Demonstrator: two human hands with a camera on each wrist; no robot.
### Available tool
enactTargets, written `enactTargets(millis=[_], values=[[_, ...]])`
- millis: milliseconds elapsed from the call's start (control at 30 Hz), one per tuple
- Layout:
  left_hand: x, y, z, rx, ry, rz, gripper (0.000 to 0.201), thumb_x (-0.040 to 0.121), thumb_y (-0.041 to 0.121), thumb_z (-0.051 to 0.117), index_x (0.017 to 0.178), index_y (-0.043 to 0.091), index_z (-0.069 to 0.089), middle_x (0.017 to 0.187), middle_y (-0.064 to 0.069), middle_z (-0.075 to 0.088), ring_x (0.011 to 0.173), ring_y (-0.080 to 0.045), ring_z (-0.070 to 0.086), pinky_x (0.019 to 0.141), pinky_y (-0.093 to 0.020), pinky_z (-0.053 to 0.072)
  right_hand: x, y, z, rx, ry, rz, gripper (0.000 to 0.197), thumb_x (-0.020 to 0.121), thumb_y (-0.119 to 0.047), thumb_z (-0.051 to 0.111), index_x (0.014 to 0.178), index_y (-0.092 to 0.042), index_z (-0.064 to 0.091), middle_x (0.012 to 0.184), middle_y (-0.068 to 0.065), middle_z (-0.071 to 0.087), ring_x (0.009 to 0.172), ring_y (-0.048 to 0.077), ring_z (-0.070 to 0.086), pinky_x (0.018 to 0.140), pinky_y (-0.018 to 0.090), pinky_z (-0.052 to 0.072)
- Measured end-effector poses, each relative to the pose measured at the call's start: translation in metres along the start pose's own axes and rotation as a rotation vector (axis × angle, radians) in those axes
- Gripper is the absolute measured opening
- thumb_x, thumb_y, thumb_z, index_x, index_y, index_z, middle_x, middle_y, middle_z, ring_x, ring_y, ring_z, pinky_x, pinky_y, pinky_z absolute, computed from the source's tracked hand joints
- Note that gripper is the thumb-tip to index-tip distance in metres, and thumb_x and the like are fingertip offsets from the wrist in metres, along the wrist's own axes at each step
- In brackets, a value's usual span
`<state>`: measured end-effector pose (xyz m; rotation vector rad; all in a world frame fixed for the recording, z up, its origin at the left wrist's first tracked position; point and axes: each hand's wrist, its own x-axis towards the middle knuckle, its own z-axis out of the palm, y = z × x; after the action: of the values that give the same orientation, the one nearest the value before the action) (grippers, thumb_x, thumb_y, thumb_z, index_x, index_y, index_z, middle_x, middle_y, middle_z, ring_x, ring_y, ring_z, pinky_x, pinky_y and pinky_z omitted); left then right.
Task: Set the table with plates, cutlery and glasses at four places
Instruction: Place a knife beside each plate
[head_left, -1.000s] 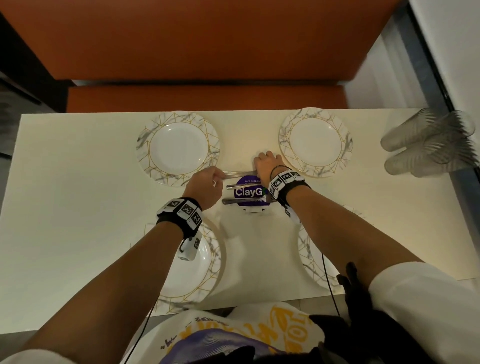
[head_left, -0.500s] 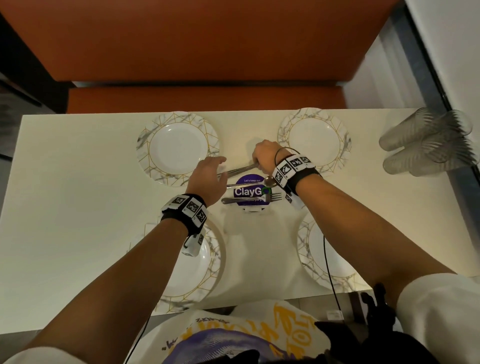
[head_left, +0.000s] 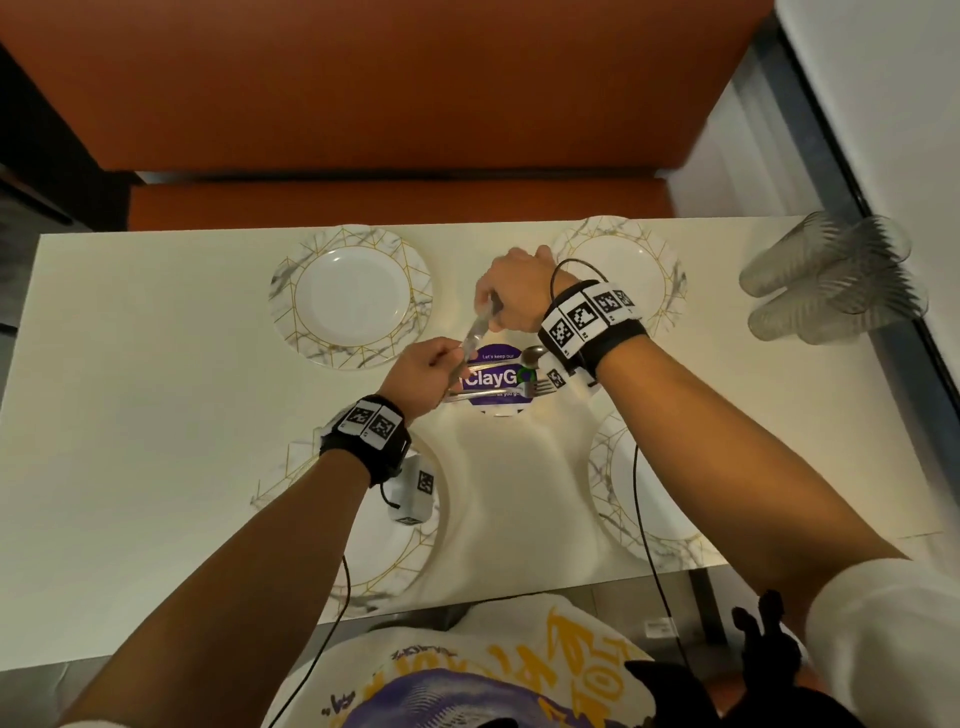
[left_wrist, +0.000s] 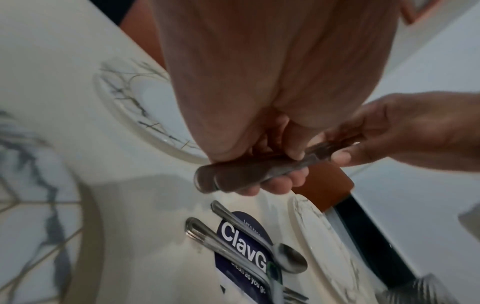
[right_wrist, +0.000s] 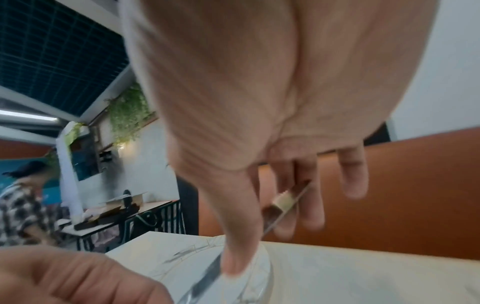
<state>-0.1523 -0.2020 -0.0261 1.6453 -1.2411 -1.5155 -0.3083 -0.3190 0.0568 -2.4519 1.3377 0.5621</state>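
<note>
Your left hand (head_left: 423, 376) is just left of the middle of the head view, its fingers curled round the handle end of a small bundle of knives (head_left: 475, 338). The left wrist view shows at least two handles together in this grip. To the right, your right hand (head_left: 514, 293) pinches the blade end of the same bundle, lifted above the surface (head_left: 130, 364).

I judge the knives stiff, smooth and rather slippery against each other, so it is better to take them by the handles and press them together.

Count, from left to right: four marble-pattern plates (head_left: 350, 296), two in the upper part and two low under your arms. On the purple sticker (head_left: 493, 382) in the middle lie one spoon (head_left: 534, 355) and some forks (head_left: 537, 387), number unclear. At the far right stands a group of clear glasses (head_left: 831, 280), too blurred to count.
</note>
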Motion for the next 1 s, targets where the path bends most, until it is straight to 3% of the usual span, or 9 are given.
enactTargets(millis=[133, 233, 300, 367, 467, 567, 700, 867, 1000], values=[[-0.009, -0.014, -0.007, -0.104, 0.054, -0.104, 0.026, 0.106, 0.025, 0.05, 0.095, 0.008, 0.066, 0.073, -0.004, 0.064, 0.058, -0.015, 0.053, 0.059, -0.032, 0.046, -0.007, -0.011, 0.035, 0.416, 0.436, 0.171, 0.045, 0.087, -0.036, 0.068, 0.129, -0.027, 0.055, 0.123, 0.001, 0.056, 0.117, 0.023, 0.05, 0.1, 0.045, 0.044], [-0.022, -0.023, -0.01, -0.125, 0.092, -0.172, 0.028, 0.106, 0.026, 0.05, 0.09, 0.009, 0.065, 0.075, -0.006, 0.065, 0.063, -0.022, 0.054, 0.062, -0.033, 0.047, -0.015, -0.042, 0.071, 0.783, 0.566, 0.312, 0.04, 0.087, -0.03, 0.071, 0.123, -0.021, 0.055, 0.12, 0.003, 0.052, 0.107, 0.02, 0.055, 0.093, 0.038, 0.051], [-0.029, -0.027, -0.009, -0.187, 0.106, -0.2, 0.026, 0.106, 0.022, 0.05, 0.09, 0.009, 0.066, 0.078, -0.008, 0.065, 0.066, -0.021, 0.056, 0.064, -0.034, 0.05, -0.019, -0.059, 0.09, 0.937, 0.559, 0.405, 0.051, 0.087, -0.032, 0.073, 0.13, -0.017, 0.048, 0.124, 0.005, 0.051, 0.106, 0.017, 0.057, 0.086, 0.027, 0.049], [-0.038, -0.033, -0.009, -0.245, 0.123, -0.206, 0.023, 0.105, 0.019, 0.053, 0.091, 0.008, 0.067, 0.08, -0.009, 0.066, 0.066, -0.02, 0.057, 0.063, -0.033, 0.051, -0.027, -0.075, 0.102, 1.028, 0.474, 0.434, 0.054, 0.088, -0.037, 0.073, 0.131, -0.016, 0.046, 0.111, 0.003, 0.062, 0.095, 0.013, 0.061, 0.078, 0.023, 0.047], [-0.052, -0.041, -0.007, -0.28, 0.107, -0.192, 0.021, 0.104, 0.02, 0.057, 0.099, 0.004, 0.068, 0.084, -0.01, 0.068, 0.068, -0.019, 0.062, 0.061, -0.029, 0.056, -0.037, -0.093, 0.115, 1.03, 0.333, 0.399, 0.022, 0.093, -0.034, 0.069, 0.101, -0.016, 0.058, 0.075, -0.005, 0.064, 0.069, 0.007, 0.06, 0.063, 0.025, 0.045], [-0.063, -0.047, -0.004, -0.364, 0.092, -0.2, 0.016, 0.105, 0.016, 0.057, 0.102, 0.005, 0.068, 0.087, -0.014, 0.068, 0.078, -0.025, 0.068, 0.074, -0.039, 0.064, -0.041, -0.105, 0.13, 1.024, 0.365, 0.39, 0.021, 0.093, -0.027, 0.067, 0.079, -0.012, 0.063, 0.076, 0.003, 0.07, 0.072, 0.022, 0.066, 0.07, 0.038, 0.055], [-0.076, -0.06, -0.007, -0.354, 0.11, -0.198, 0.014, 0.103, 0.014, 0.059, 0.101, 0.009, 0.071, 0.095, -0.017, 0.071, 0.087, -0.03, 0.072, 0.079, -0.046, 0.064, -0.054, -0.112, 0.144, 1.183, 0.425, 0.425, 0.019, 0.095, -0.026, 0.066, 0.087, -0.009, 0.069, 0.071, 0.004, 0.073, 0.071, 0.024, 0.071, 0.077, 0.049, 0.06], [-0.09, -0.08, -0.017, -0.36, 0.167, -0.202, 0.013, 0.102, 0.011, 0.061, 0.102, 0.006, 0.073, 0.09, -0.017, 0.068, 0.083, -0.027, 0.07, 0.08, -0.049, 0.064, -0.073, -0.107, 0.168, 1.253, 0.466, 0.529, 0.026, 0.096, -0.03, 0.064, 0.08, -0.009, 0.067, 0.067, 0.007, 0.07, 0.062, 0.026, 0.067, 0.073, 0.051, 0.061], [-0.101, -0.091, -0.022, -0.386, 0.167, -0.21, 0.011, 0.1, 0.011, 0.065, 0.103, 0.005, 0.073, 0.095, -0.021, 0.069, 0.081, -0.026, 0.069, 0.076, -0.05, 0.064, -0.089, -0.117, 0.192, 1.129, 0.316, 0.557, 0.027, 0.099, -0.029, 0.059, 0.076, -0.015, 0.057, 0.074, 0.004, 0.066, 0.066, 0.023, 0.064, 0.068, 0.037, 0.055]])
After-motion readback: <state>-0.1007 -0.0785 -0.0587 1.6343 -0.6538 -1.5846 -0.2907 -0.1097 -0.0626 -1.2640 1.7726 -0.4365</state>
